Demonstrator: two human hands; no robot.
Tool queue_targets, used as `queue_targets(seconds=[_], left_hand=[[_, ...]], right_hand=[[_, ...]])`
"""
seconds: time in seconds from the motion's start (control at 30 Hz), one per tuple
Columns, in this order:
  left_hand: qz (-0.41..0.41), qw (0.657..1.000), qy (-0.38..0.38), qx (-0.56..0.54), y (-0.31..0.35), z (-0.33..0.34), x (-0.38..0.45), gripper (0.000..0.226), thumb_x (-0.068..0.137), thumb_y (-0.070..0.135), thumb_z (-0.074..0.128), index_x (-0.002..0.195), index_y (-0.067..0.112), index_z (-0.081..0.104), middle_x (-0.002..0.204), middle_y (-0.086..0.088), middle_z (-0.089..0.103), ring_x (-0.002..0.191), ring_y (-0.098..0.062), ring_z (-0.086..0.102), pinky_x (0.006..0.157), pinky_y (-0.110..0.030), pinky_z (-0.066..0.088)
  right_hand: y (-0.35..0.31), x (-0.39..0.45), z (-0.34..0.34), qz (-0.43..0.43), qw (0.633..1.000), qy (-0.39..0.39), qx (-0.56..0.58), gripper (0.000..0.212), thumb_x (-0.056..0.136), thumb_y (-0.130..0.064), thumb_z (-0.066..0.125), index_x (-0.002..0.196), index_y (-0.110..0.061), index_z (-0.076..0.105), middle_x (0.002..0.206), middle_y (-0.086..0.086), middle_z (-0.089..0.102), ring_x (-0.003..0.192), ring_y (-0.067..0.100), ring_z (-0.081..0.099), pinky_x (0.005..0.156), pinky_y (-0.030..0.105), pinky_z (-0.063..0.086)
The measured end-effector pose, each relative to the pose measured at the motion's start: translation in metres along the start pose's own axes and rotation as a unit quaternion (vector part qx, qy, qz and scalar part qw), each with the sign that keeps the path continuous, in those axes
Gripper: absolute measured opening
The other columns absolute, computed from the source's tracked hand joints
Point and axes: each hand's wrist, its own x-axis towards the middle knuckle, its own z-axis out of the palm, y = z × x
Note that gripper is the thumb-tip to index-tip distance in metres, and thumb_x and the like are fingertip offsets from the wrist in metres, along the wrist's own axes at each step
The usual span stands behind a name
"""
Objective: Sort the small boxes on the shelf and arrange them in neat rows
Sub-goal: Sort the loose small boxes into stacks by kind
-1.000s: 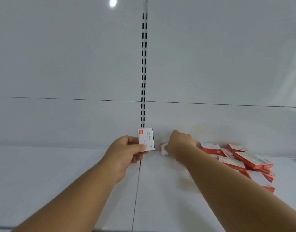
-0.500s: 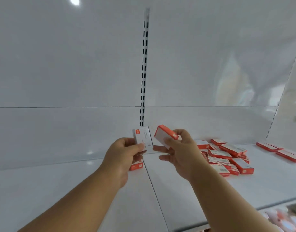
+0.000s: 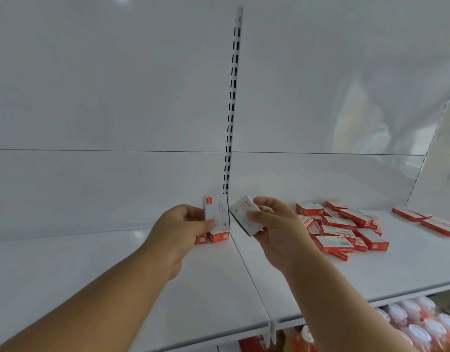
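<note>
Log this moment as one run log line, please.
left hand: holds white box upright | right hand: holds tilted box | loose pile: unsorted on shelf

Bright, even, cool white light fills the scene. A ceiling lamp glints at the top edge of the glossy back panel (image 3: pixel 104 97), and a pale smear of reflection sits at its right. Shadows on the shelf (image 3: pixel 168 288) are faint. Wide-angle bending curves the edges; the bottles (image 3: pixel 422 323) at lower right are soft.
</note>
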Motion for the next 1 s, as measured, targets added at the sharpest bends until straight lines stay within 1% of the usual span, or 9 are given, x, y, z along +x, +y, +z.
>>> queue_targets(seconds=[0.13,0.27,0.33,0.47,0.5,0.6,0.73,0.87,1.0], left_hand=[[-0.015,0.985,0.01,0.17,-0.012,-0.015,0.0,0.015,0.079,0.016,0.08,0.088,0.016,0.067,0.088,-0.001,0.073,0.086,-0.021,0.07,0.076,-0.034,0.053],[-0.025,0.964,-0.036,0.261,-0.018,-0.023,-0.006,0.014,0.079,0.018,0.079,0.075,0.022,0.066,0.08,0.003,0.072,0.08,-0.018,0.07,0.072,-0.029,0.051],[0.004,0.937,-0.042,0.346,-0.018,-0.023,-0.009,0.019,0.082,0.026,0.076,0.074,0.029,0.059,0.078,0.01,0.065,0.08,-0.016,0.065,0.07,-0.026,0.047],[0.052,0.887,-0.032,0.458,-0.019,-0.02,-0.007,0.033,0.084,0.038,0.07,0.11,0.025,0.055,0.103,0.007,0.06,0.093,-0.015,0.057,0.072,-0.025,0.041],[0.053,0.883,-0.037,0.464,-0.02,-0.019,-0.006,0.036,0.085,0.04,0.069,0.114,0.024,0.056,0.108,0.006,0.061,0.097,-0.016,0.058,0.074,-0.025,0.041],[0.066,0.881,-0.041,0.466,-0.022,-0.02,-0.005,0.029,0.085,0.041,0.068,0.108,0.025,0.058,0.102,0.006,0.062,0.093,-0.015,0.058,0.071,-0.025,0.039],[0.127,0.87,-0.009,0.475,-0.012,-0.016,-0.007,0.017,0.087,0.036,0.066,0.099,0.028,0.057,0.093,0.01,0.063,0.085,-0.013,0.06,0.062,-0.024,0.043],[0.184,0.876,-0.019,0.446,0.001,0.008,-0.01,0.015,0.086,0.025,0.062,0.1,0.029,0.058,0.081,0.012,0.062,0.077,-0.008,0.058,0.061,-0.024,0.044],[0.205,0.881,-0.078,0.419,0.008,0.059,-0.012,0.015,0.086,0.028,0.062,0.1,0.031,0.058,0.082,0.012,0.062,0.076,-0.007,0.058,0.069,-0.027,0.049]], right_hand=[[0.017,0.01,-0.002,0.04,0.979,0.049,-0.195,0.032,0.078,0.008,0.071,0.062,-0.012,0.052,0.068,0.01,0.067,0.081,0.034,0.07,0.065,0.037,0.049],[0.026,0.013,0.004,0.067,0.928,0.076,-0.359,0.022,0.08,-0.001,0.074,0.068,-0.005,0.056,0.076,0.02,0.072,0.065,0.032,0.073,0.071,0.048,0.061],[0.028,0.014,0.008,0.049,0.87,0.057,-0.488,0.018,0.08,-0.009,0.073,0.069,-0.006,0.06,0.07,0.015,0.073,0.06,0.028,0.073,0.069,0.045,0.061],[0.025,0.016,0.017,-0.001,0.701,0.012,-0.713,0.023,0.08,-0.029,0.072,0.069,-0.009,0.067,0.065,0.007,0.07,0.067,0.022,0.07,0.064,0.032,0.056],[0.023,0.018,0.018,0.004,0.697,0.003,-0.717,0.025,0.081,-0.031,0.072,0.071,-0.008,0.068,0.066,0.007,0.071,0.067,0.023,0.07,0.065,0.033,0.057],[0.025,0.022,0.014,0.026,0.757,-0.007,-0.653,0.025,0.088,-0.027,0.066,0.073,-0.008,0.062,0.067,0.008,0.073,0.06,0.023,0.072,0.065,0.038,0.061],[0.022,0.025,0.002,-0.028,0.783,0.035,-0.62,0.02,0.089,-0.023,0.054,0.077,-0.008,0.058,0.078,0.011,0.072,0.069,0.028,0.069,0.066,0.046,0.06],[0.002,0.014,-0.013,-0.1,0.73,0.048,-0.674,0.021,0.093,-0.029,0.055,0.077,-0.015,0.056,0.076,0.0,0.064,0.068,0.016,0.059,0.055,0.026,0.046],[-0.02,0.009,-0.054,-0.132,0.695,0.057,-0.704,0.023,0.091,-0.026,0.058,0.07,-0.02,0.051,0.071,-0.005,0.059,0.064,0.013,0.053,0.05,0.023,0.034]])
